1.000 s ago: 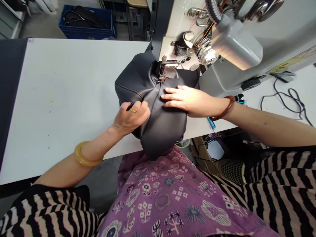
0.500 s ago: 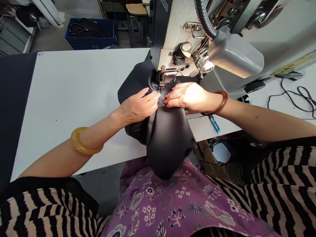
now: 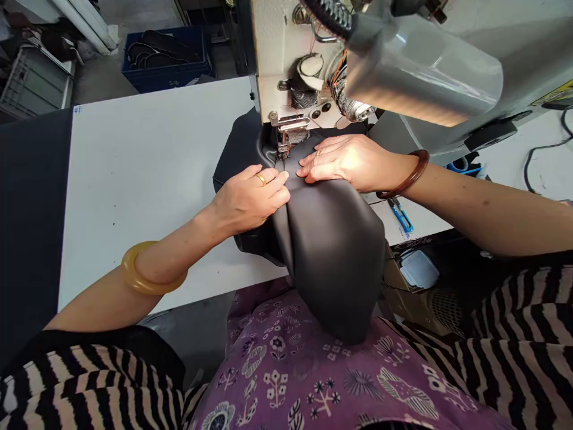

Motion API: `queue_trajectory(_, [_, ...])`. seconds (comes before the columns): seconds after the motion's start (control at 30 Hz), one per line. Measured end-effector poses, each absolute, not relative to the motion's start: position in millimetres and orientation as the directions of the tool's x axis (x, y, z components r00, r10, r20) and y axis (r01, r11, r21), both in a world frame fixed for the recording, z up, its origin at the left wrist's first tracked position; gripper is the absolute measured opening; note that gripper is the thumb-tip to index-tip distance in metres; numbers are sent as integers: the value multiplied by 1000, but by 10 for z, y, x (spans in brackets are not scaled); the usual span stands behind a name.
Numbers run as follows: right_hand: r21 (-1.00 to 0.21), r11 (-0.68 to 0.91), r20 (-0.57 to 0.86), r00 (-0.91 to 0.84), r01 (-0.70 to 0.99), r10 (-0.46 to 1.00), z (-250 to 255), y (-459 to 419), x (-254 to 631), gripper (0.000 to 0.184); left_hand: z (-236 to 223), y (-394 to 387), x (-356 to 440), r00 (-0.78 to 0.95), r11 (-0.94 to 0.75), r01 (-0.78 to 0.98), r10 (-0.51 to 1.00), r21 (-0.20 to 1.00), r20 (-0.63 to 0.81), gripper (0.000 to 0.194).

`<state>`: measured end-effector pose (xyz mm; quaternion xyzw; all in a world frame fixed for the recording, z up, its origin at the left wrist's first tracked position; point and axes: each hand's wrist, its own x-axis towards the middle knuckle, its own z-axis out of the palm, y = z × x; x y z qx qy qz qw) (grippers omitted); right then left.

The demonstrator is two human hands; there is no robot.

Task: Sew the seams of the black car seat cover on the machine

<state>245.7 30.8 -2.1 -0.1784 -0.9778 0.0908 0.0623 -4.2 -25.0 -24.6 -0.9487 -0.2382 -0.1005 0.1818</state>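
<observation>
Blue cutter (image 3: 401,217), grey crate (image 3: 33,86), blue crate (image 3: 156,79)

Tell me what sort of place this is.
Likely a sewing workshop: an industrial sewing machine with black leather-like material under its presser foot, and a blue crate of dark curved pieces beyond.

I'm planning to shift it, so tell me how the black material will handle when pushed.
The black material is probably floppy: it folds and droops past the white table. Its smooth sheen suggests it may slide fairly easily. Pushed toward the presser foot, it would likely bunch, as it already creases there.
</observation>
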Motion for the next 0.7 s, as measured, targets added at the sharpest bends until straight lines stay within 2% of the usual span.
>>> queue_trajectory(0.07, [-214, 923, 89, -935, 319, 344, -58, 340, 2499, 43, -263, -273, -24, 852, -819, 502, 411, -279, 325, 31])
queue_trajectory(0.17, [-271, 909, 117, -927, 316, 357, -85, 377, 2534, 44, -304, -284, -22, 810, -838, 528, 451, -135, 374, 30])
queue_trajectory(0.3, [-342, 885, 124, -918, 317, 377, -90, 419, 2522, 46, -335, -259, -34, 784, -822, 566, 513, -65, 350, 34])
queue_trajectory(0.47, [-434, 828, 155, -875, 356, 458, -206, 568, 2518, 47, -340, -201, -35, 742, -792, 609, 591, 48, 317, 31])
queue_trajectory(0.63, [-476, 809, 179, -863, 345, 473, -296, 654, 2536, 48, -389, -177, -56, 732, -799, 598, 576, 60, 365, 30])
queue_trajectory(0.7, [-481, 811, 192, -863, 332, 467, -278, 641, 2532, 48, -412, -172, -67, 735, -810, 586, 544, 25, 406, 30])
